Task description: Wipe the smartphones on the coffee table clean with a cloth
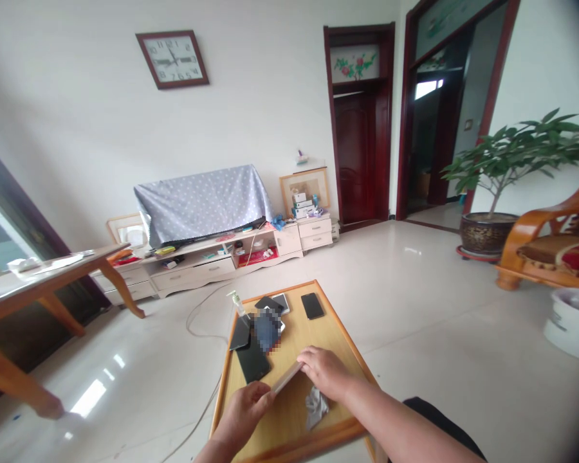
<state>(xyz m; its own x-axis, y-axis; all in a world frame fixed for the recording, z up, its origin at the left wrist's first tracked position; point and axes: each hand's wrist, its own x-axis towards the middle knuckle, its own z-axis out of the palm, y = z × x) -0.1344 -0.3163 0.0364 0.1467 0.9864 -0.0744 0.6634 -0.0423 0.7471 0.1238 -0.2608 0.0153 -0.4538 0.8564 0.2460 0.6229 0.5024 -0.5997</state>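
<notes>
Between my two hands is a thin, flat, pale-edged device (287, 377), tilted and seen almost edge-on; whether it is a phone or a tablet I cannot tell. The fingers of my left hand (245, 410) close on its near left end. At its far right end, my right hand (324, 372) grips the other edge. A crumpled grey cloth (316, 408) lies on the small wooden table (340, 341) below my right hand. Beyond my left hand lies a black tablet (252, 360), with another dark device (240, 332) overlapping it.
A black phone (312, 306) lies near the table's far right. Farther back stand a pump bottle (237, 303) and a white-edged device (282, 302) beside a pixelated patch. A larger table (67, 276) is at left; a white bucket (572, 328) and wooden chair (535, 238) at right.
</notes>
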